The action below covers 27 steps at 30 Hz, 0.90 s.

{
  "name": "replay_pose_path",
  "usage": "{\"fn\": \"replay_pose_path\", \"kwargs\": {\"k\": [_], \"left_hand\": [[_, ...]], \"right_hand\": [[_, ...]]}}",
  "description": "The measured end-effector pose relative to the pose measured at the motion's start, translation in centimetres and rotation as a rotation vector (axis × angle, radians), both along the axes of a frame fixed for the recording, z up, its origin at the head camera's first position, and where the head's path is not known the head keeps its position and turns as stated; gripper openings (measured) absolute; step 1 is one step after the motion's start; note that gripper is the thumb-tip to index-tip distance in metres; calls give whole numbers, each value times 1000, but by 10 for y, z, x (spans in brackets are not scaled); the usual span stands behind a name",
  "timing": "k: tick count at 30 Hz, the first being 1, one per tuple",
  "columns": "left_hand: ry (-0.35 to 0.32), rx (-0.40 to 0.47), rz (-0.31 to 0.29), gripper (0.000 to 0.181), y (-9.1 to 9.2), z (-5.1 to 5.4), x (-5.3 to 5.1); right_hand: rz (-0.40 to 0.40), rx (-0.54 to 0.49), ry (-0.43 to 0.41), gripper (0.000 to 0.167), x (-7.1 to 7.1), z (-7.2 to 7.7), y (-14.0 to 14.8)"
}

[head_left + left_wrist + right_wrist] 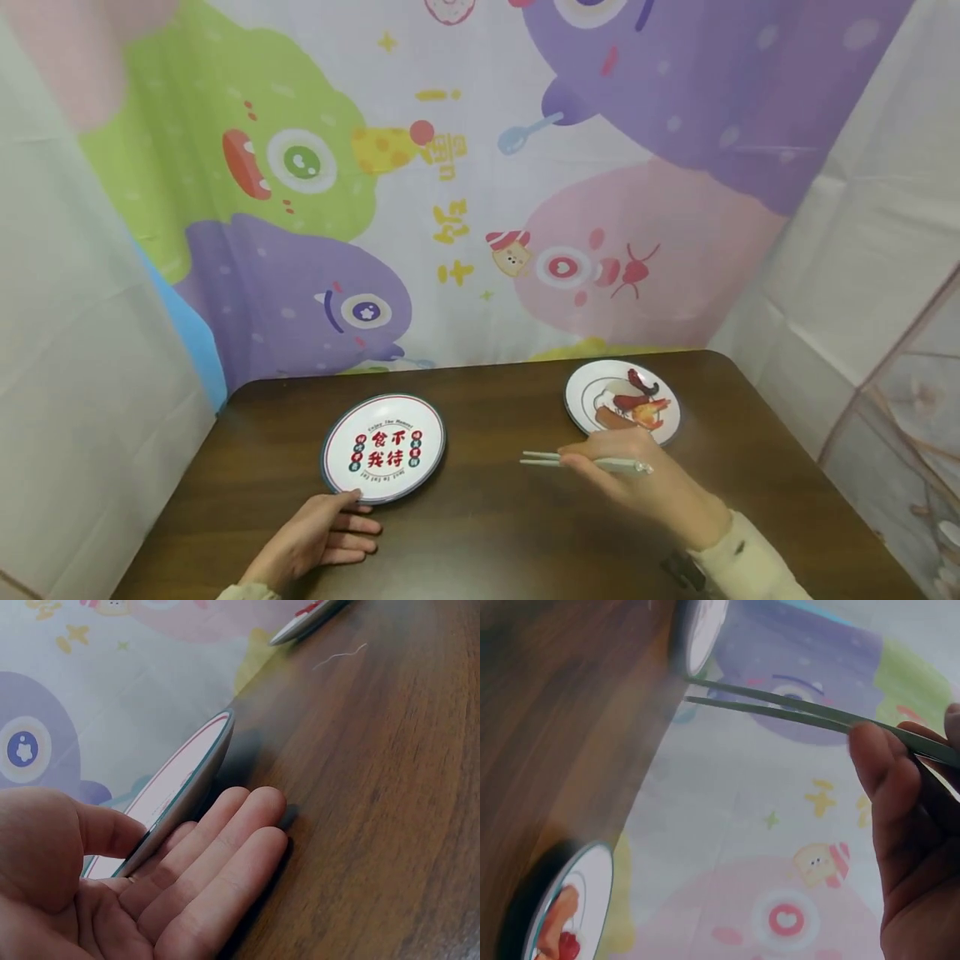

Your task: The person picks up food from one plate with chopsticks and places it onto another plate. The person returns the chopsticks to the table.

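A white plate with red lettering and a dark rim [384, 448] lies at the left of the table. My left hand [318, 533] holds its near edge, thumb on the rim and fingers beneath or beside it; the left wrist view shows the thumb on the plate [180, 769]. My right hand [637, 483] grips pale green chopsticks [543, 459], their tips pointing left and slightly apart with nothing between them. Just beyond that hand, the second plate [581, 392] bears several food pieces, among them an orange one [651, 412] and a dark red one [637, 382].
The brown wooden table [480, 533] has a printed cloth [465, 317] with cartoon figures hanging behind it. Pale cloth walls [67, 333] stand on both sides. A small dark object [682, 572] lies beside my right sleeve.
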<state>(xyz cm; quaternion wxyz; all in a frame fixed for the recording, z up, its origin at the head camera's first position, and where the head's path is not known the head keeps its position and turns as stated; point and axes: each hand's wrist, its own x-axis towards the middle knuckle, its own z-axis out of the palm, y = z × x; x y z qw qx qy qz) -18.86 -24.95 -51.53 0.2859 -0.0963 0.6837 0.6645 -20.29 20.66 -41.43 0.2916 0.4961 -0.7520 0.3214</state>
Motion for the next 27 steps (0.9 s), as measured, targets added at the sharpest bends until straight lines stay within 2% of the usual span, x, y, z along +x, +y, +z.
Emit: {"fn": "replay_pose_path", "kwargs": {"k": [4, 12, 19, 27], "left_hand": [[0, -7, 6, 54, 0, 1, -1], [-4, -14, 4, 54, 2, 2, 0], [-5, -5, 23, 53, 2, -2, 2], [0, 13, 23, 52, 1, -2, 3]], "right_hand": [[2, -27, 92, 21, -2, 2, 9], [-31, -31, 125, 24, -2, -3, 25], [-99, -81, 115, 32, 1, -9, 38], [-21, -105, 59, 18, 3, -7, 46]]}}
